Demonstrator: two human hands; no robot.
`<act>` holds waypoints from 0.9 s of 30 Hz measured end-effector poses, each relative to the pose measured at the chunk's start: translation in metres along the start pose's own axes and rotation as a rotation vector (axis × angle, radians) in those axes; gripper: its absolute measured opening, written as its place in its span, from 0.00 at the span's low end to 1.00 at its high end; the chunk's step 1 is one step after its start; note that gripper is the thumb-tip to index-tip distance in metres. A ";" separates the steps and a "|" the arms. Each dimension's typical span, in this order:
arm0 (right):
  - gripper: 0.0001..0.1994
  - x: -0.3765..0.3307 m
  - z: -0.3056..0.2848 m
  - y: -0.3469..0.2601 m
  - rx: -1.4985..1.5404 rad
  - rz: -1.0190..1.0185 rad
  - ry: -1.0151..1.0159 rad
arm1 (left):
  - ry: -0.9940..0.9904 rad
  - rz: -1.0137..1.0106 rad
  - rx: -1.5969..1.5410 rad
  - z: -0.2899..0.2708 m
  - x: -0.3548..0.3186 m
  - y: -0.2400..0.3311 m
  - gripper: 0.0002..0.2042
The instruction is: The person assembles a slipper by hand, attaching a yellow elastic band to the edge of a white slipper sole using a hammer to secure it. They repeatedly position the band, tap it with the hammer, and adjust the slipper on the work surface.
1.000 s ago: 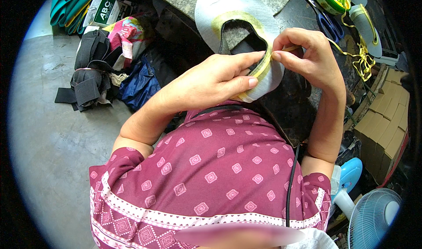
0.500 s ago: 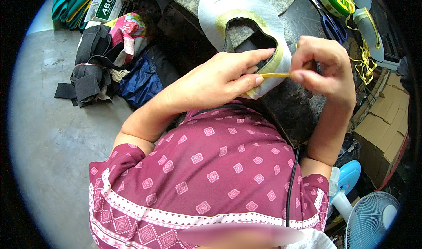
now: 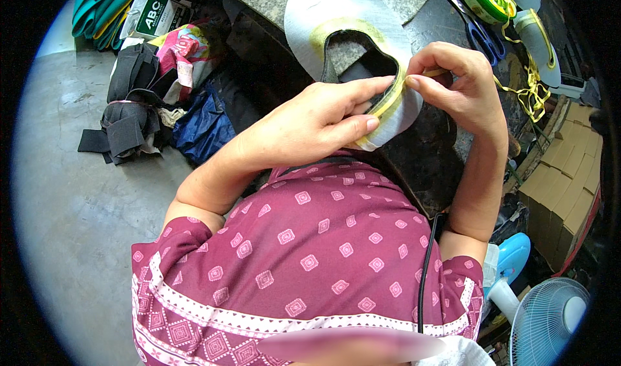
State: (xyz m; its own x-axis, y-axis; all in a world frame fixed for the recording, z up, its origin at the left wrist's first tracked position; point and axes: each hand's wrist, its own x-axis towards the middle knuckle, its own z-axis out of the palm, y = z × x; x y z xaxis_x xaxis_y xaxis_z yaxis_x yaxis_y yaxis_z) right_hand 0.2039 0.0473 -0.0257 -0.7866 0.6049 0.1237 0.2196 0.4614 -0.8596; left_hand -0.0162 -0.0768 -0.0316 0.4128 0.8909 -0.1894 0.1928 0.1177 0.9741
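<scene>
Leftmost, a rolled bundle of dark fabric strips (image 3: 129, 107) on the floor; beside it, a crumpled blue plastic bag (image 3: 206, 123). Next, the left hand (image 3: 317, 120), clamped on the rim of the held piece, index finger inside the opening, thumb outside. Centre, one grey-white, rounded sheet piece (image 3: 349, 0) with a dark-lined, yellow-edged opening, held in front of the body, below the granite slab (image 3: 409, 2). On its near right rim, one narrow yellow strip (image 3: 388, 104), long axis rising from the left thumb toward the right fingertips; it lies just left of and below those fingertips, both hands equally close, one at each end. Then the right hand (image 3: 456, 85), thumb and index finger together at the rim, apparently closed on the strip, the exact contact too small to confirm. Compared with half a second ago: right hand closer in, strip lying along the rim instead of stretched across the gap, piece slightly farther left. Far right, blue-handled scissors (image 3: 482, 41) and a loose tangle of yellow strip (image 3: 535, 97).
</scene>
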 end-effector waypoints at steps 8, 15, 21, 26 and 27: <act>0.07 0.000 0.005 -0.014 -0.160 -0.012 0.061 | 0.077 0.001 -0.501 0.006 0.008 0.004 0.23; 0.13 -0.019 -0.013 -0.048 -0.126 -0.118 0.232 | 0.162 0.347 0.056 -0.004 0.020 0.046 0.08; 0.12 -0.026 -0.024 -0.050 -0.299 -0.147 0.126 | 0.109 0.350 0.417 -0.018 0.019 0.052 0.07; 0.08 -0.015 -0.008 -0.029 -0.227 -0.050 0.047 | 0.070 0.020 0.183 -0.017 0.012 0.028 0.10; 0.08 -0.014 -0.007 -0.026 -0.179 -0.024 0.043 | 0.073 0.011 0.164 -0.016 0.010 0.024 0.10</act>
State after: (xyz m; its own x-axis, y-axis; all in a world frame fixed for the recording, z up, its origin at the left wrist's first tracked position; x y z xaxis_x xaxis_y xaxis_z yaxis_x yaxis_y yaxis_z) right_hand 0.2133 0.0316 -0.0017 -0.7682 0.6179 0.1675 0.3034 0.5817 -0.7547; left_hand -0.0220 -0.0578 -0.0084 0.3515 0.9218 -0.1634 0.3339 0.0396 0.9418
